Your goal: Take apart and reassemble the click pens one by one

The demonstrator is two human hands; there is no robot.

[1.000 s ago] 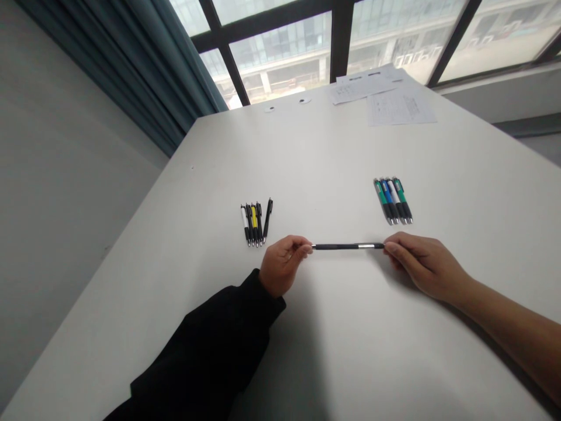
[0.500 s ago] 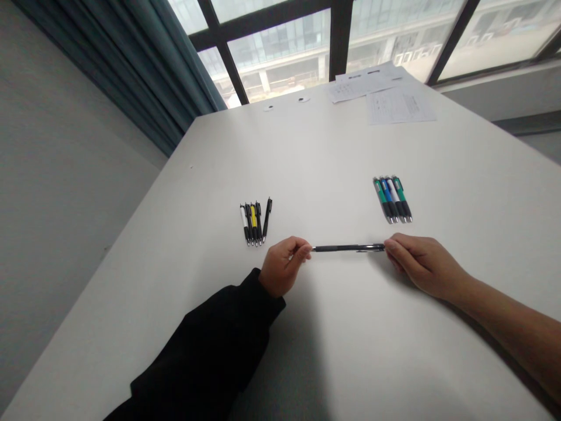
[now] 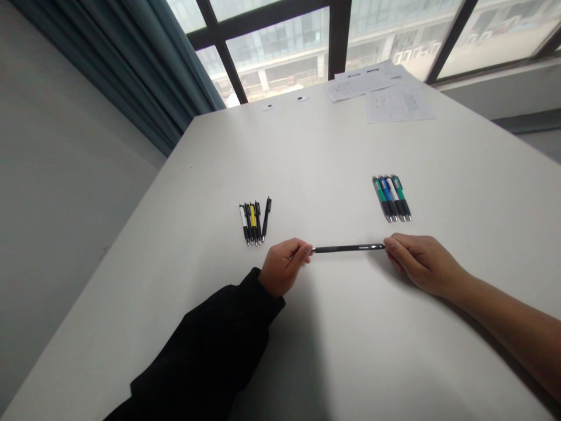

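A black pen (image 3: 348, 248) is stretched level between my two hands, above the white table (image 3: 315, 158). My left hand (image 3: 287, 263), in a black sleeve, pinches its silver tip. The other end is pinched by my right hand (image 3: 421, 260). Just beyond my left hand lies a row of pens, with a white one (image 3: 243, 219) at its left, a yellow one (image 3: 253, 217) in the middle and a black one (image 3: 267, 216) slightly apart at the right. Beyond my right hand lie green, blue and white pens (image 3: 390, 196) side by side.
Printed papers (image 3: 398, 102) lie at the table's far edge, with two small white pieces (image 3: 302, 99) to their left. Behind the table are a window and a blue-grey curtain (image 3: 144, 70).
The black pen has turned about its length, so its clip no longer shows along the lower side. Both hands have stayed in nearly the same place.
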